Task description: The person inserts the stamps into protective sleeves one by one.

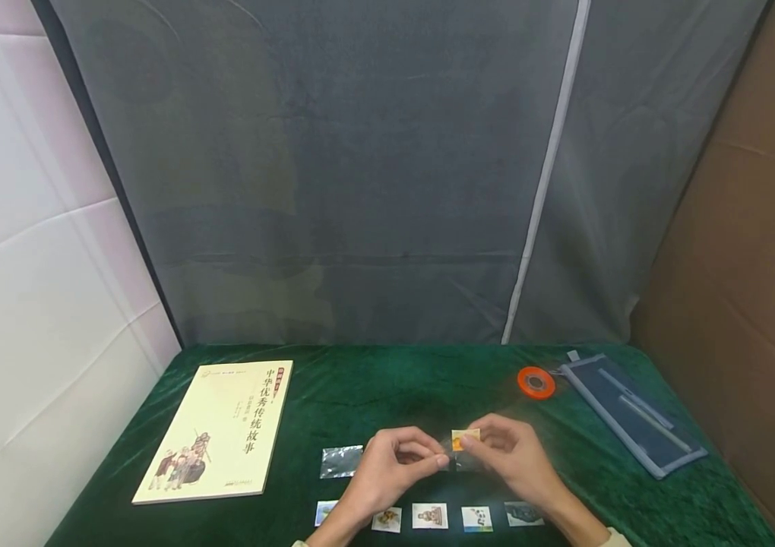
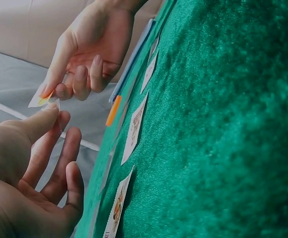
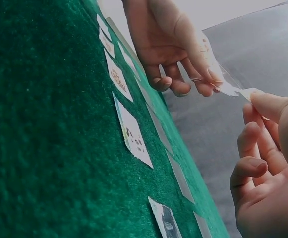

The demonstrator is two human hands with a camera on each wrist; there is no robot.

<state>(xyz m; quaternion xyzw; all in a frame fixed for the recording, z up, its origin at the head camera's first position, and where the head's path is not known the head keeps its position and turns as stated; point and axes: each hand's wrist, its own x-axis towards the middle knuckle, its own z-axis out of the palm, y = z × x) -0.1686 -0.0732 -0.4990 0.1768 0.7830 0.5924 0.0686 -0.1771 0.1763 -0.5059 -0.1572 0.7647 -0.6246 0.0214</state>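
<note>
My right hand (image 1: 514, 460) pinches a small yellow-orange stamp (image 1: 459, 439) between thumb and fingers above the green cloth. Facing it, my left hand (image 1: 393, 465) pinches a thin clear plastic sleeve (image 3: 229, 74), which shows only faintly. In the right wrist view the stamp's corner meets the sleeve's edge; whether it lies inside I cannot tell. Below the hands a row of stamps lies on the cloth, among them a Buddha-figure stamp (image 1: 430, 516), a panda stamp (image 1: 477, 519) and a dark stamp (image 1: 523, 513). The left forearm partly covers the row's left end.
A clear sleeve (image 1: 341, 462) lies flat left of my left hand. Farther left is a cream book (image 1: 223, 433). At the right lie an orange round tape roll (image 1: 536, 383) and a blue-grey zip pouch (image 1: 634, 414). A grey curtain (image 1: 374, 190) stands behind the table.
</note>
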